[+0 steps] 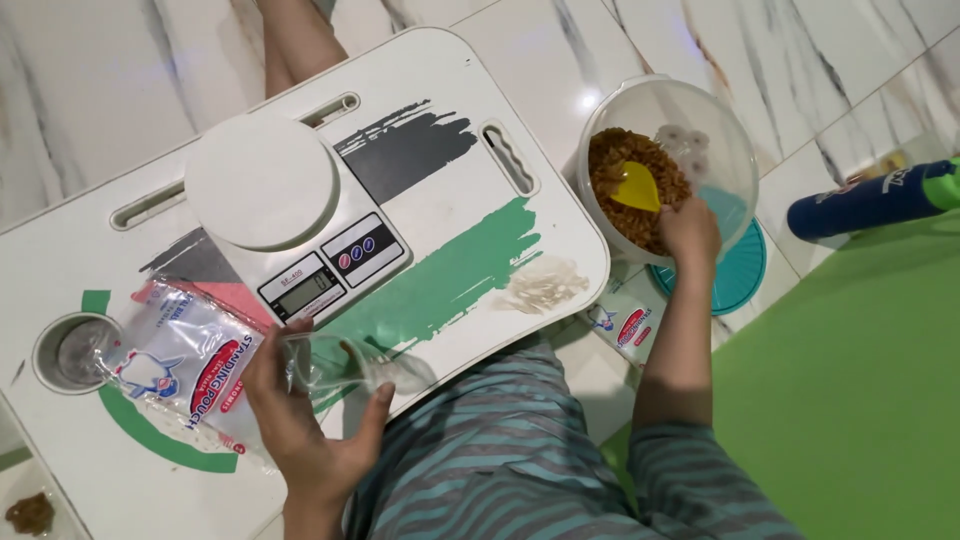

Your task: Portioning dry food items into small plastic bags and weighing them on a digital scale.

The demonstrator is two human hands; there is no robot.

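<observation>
Head view: white worktop (480, 90) carries kitchen scale (290, 215). Clear bowl (715, 140) of brown snack sits on floor; right hand (688, 228) inside, fingers hidden. Left hand (300, 410), fingers curled, pinches clear pouch (350, 365).

Glossy clear plastic pouch (335, 365); translucent plastic bowl (735, 150).

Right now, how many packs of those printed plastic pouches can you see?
2. One pouch pack lies on the lap table beside the left hand; the second pack lies on the floor under the right forearm, near the bowl. More may be hidden.
</observation>
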